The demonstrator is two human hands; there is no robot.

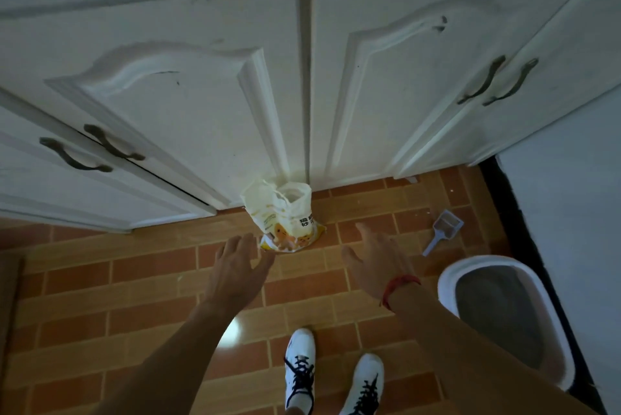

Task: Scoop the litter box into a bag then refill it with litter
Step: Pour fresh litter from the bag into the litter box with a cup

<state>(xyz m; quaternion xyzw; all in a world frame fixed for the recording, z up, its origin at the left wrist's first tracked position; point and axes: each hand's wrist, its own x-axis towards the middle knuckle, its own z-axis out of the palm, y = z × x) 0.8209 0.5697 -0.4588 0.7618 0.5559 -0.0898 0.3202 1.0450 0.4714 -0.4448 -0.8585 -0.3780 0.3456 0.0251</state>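
Note:
A white and yellow bag of cat litter (284, 218) stands upright on the tiled floor against the cabinet doors, its top open. My left hand (237, 265) reaches toward it with spread fingers, just short of its lower left corner. To the right of the bag, my right hand (374, 261) is also stretched out with straight fingers and holds nothing; a red cord circles its wrist. A grey scoop (442, 230) lies on the floor further right. The white litter box (447, 275) with grey litter inside sits at lower right.
White cabinet doors (188, 119) with dark handles fill the upper view. A pale wall (571, 213) with a dark baseboard runs along the right. My white sneakers (300, 367) stand on the orange tiles (134, 297) below the hands.

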